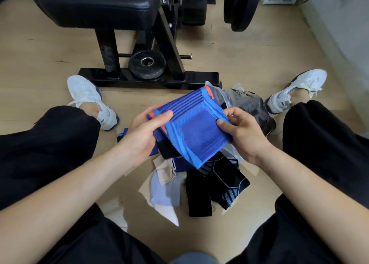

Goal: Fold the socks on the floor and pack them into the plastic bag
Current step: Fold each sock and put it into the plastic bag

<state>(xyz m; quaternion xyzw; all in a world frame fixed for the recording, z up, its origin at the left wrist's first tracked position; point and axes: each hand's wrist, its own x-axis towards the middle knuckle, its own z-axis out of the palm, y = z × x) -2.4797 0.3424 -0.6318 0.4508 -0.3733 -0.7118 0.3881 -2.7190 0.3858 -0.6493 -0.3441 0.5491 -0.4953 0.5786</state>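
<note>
A blue sock (197, 128) with dark stripes and orange marks is held above the floor between both hands. My left hand (143, 132) grips its left edge, thumb on top. My right hand (241, 132) pinches its right edge. Below it lies a loose pile on the floor: a black sock with blue pattern (217, 186), a pale blue and white sock (163, 192), a beige sock (164, 173). The clear plastic bag (249, 104) with dark contents lies just behind my right hand, partly hidden by the blue sock.
A black weight bench frame (149, 78) with a weight plate (147, 64) stands on the wooden floor straight ahead. My two white shoes (89, 102) (293, 92) flank the pile, and my black-trousered legs lie to either side.
</note>
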